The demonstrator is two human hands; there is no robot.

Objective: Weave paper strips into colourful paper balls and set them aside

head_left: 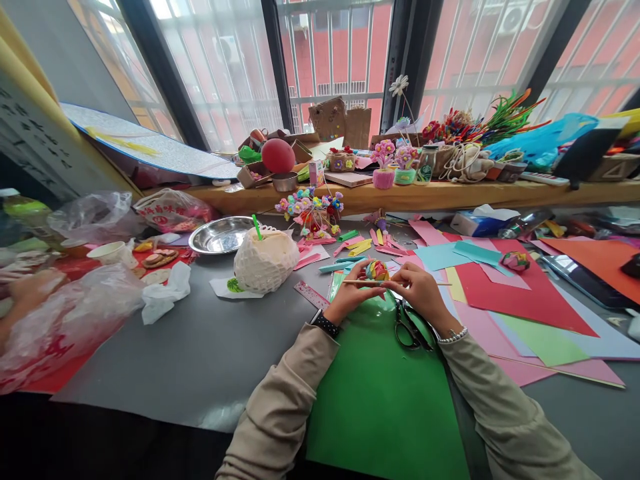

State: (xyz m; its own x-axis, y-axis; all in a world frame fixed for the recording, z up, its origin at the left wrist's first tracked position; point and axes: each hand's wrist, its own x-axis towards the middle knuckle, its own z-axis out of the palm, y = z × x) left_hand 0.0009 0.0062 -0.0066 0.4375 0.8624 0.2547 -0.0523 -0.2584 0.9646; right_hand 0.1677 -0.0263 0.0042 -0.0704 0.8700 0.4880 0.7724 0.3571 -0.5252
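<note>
My left hand is closed around a small multicoloured paper flower, with yellow, red and blue folds, its thumb reaching along a thin wooden stick. That stick lies level across both hands, in front of the flower. Opposite, my right hand pinches the stick, its fingertips close to the flower; the exact contact is partly hidden. Just below the right hand, black-handled scissors rest on a green sheet. A pink patterned ruler pokes out beside my left wrist.
Coloured paper sheets and another paper flower lie to the right. Cut strips sit behind my hands. A netted coconut with a green straw and a metal plate stand left. Another person's arm shows far left.
</note>
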